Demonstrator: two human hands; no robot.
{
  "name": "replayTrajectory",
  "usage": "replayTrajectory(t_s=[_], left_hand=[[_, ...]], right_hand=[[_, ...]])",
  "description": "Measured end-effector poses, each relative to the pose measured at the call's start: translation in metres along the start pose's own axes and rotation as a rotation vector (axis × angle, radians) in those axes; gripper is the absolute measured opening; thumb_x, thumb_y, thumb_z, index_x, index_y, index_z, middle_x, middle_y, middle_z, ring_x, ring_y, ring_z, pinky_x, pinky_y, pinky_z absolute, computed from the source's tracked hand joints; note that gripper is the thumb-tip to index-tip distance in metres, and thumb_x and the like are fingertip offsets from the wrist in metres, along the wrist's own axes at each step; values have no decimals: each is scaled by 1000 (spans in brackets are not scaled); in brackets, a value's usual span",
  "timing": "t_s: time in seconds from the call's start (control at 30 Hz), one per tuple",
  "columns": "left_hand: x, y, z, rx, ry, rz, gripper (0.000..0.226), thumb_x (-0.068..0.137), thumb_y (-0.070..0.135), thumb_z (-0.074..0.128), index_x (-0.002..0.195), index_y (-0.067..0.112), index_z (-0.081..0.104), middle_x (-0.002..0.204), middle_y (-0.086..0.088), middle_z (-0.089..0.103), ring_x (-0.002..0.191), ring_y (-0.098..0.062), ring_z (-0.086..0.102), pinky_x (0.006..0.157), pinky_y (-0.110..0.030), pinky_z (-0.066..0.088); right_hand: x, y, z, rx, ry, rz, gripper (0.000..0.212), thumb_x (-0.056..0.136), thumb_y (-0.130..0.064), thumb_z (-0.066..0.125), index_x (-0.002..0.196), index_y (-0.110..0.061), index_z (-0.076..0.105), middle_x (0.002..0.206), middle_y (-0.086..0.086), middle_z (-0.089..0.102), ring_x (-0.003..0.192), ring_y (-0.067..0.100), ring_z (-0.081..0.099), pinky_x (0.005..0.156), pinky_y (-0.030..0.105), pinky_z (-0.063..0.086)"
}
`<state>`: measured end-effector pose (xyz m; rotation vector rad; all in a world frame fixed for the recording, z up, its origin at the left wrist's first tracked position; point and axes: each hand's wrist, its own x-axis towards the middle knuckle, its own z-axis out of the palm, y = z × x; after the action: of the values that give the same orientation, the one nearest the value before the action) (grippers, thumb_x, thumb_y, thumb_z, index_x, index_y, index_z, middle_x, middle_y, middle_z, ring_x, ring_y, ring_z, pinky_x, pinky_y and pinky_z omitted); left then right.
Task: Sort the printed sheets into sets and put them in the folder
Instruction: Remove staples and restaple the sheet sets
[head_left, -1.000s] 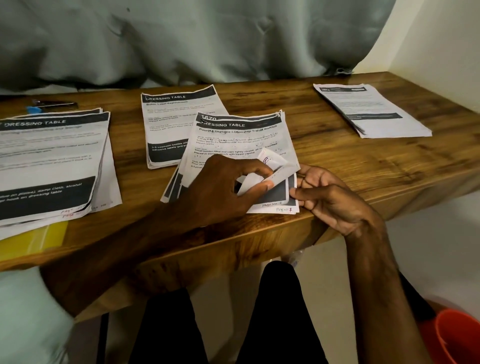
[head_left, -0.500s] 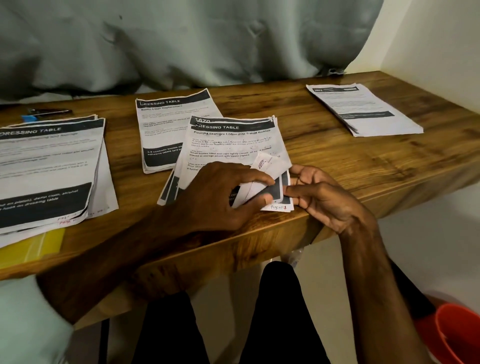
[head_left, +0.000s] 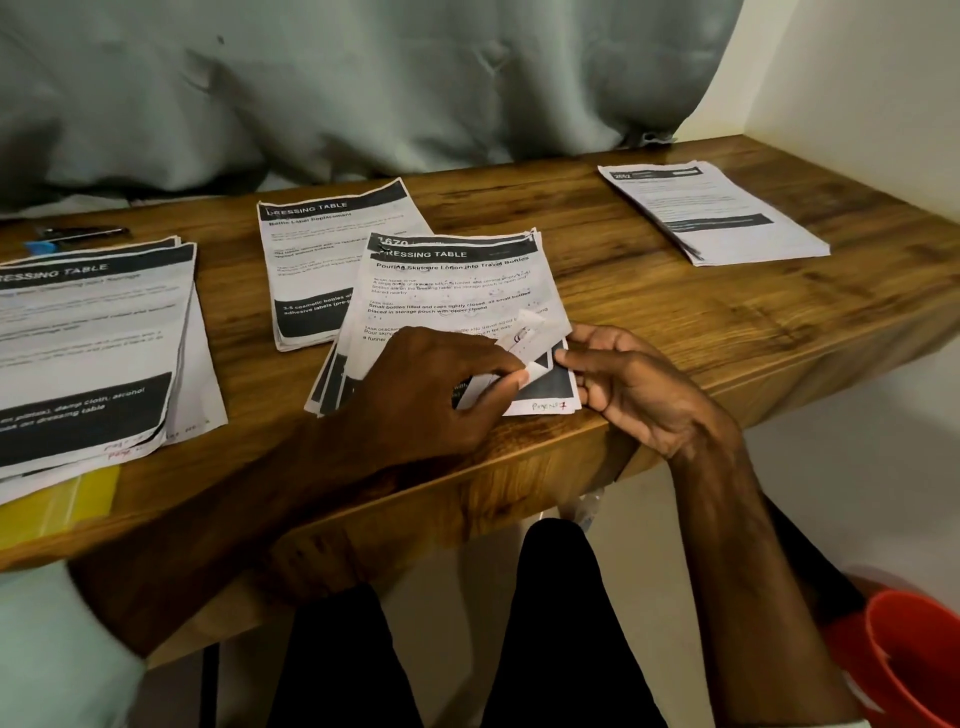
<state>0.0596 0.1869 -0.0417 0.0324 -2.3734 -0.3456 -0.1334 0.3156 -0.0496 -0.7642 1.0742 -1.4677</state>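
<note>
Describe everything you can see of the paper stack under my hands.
The stack holds white printed sheets, slightly fanned; the top one is headed DRESSING TABLE on a dark band, with red handwriting at its bottom corner. It lies flat by the table's front edge, overlapping another pile behind. The left hand pinches its curled-up lower right corner; fingers of the right hand touch its right edge.
</note>
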Motion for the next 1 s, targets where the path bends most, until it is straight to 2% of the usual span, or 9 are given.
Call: replayTrajectory(t_s=[0.1, 0.23, 0.37, 0.5, 0.6, 0.77, 0.8, 0.9, 1.0], left_hand=[[1, 1, -1, -35, 36, -65, 13, 92, 22, 71, 95, 11, 77, 90, 1, 77, 82, -10, 70, 69, -30, 58], [3, 3, -3, -129, 82, -201, 10, 93, 17, 71, 92, 8, 75, 86, 2, 75, 84, -7, 68, 66, -14, 55], [4, 4, -1, -170, 113, -250, 8, 93, 14, 71, 89, 8, 75, 81, 4, 74, 76, -8, 70, 61, -21, 56], [4, 4, 0, -185, 120, -246, 8, 93, 12, 71, 88, 7, 75, 80, 3, 74, 74, -8, 70, 60, -21, 55], [4, 4, -1, -185, 112, -242, 8, 93, 13, 71, 89, 7, 75, 81, 3, 74, 76, -8, 70, 62, -18, 55], [5, 5, -1, -187, 112, -232, 9, 93, 13, 71, 88, 7, 76, 79, 3, 74, 75, -6, 69, 62, -12, 52], [4, 5, -1, -185, 114, -227, 10, 93, 13, 71, 88, 7, 76, 79, 3, 74, 74, -7, 69, 61, -13, 52], [4, 4, 1, -171, 113, -215, 9, 93, 14, 71, 88, 8, 75, 80, 3, 74, 74, -8, 69, 60, -17, 54], [3, 4, 1, -168, 112, -207, 8, 93, 14, 72, 88, 8, 75, 80, 4, 74, 75, -8, 69, 63, -16, 54]], right_hand=[[2, 1, -4, 65, 4, 15, 38, 100, 9, 35, 131, 2, 57, 112, 16, 74, 81, 16, 76, 64, 23, 62], [5, 2, -8, 88, 7, 17, 48, 92, 11, 35, 135, 5, 55, 124, 25, 67, 95, 27, 73, 78, 33, 64], [5, 4, -10, 81, -13, 2, 58, 83, 13, 41, 141, 8, 49, 127, 30, 63, 100, 31, 73, 79, 34, 63], [1, 2, -8, 140, -3, -10, 57, 81, 17, 35, 135, 9, 50, 111, 26, 71, 94, 28, 75, 70, 30, 63], [1, 2, -7, 150, 27, -5, 65, 74, 10, 43, 138, 9, 48, 123, 31, 64, 102, 36, 70, 76, 38, 65], [1, 3, -7, 155, 79, 11, 62, 74, 5, 50, 136, 7, 49, 129, 27, 64, 110, 40, 61, 83, 38, 59], [1, 3, -7, 153, 78, 11, 61, 76, 6, 50, 137, 6, 48, 127, 28, 64, 107, 39, 64, 82, 37, 59], [-1, 1, -4, 148, 67, 13, 43, 90, 14, 33, 125, 4, 57, 108, 23, 72, 84, 28, 74, 63, 29, 64], [-3, -1, -2, 138, 24, 4, 49, 92, 12, 31, 106, -2, 76, 106, 21, 74, 84, 27, 75, 62, 28, 63]])
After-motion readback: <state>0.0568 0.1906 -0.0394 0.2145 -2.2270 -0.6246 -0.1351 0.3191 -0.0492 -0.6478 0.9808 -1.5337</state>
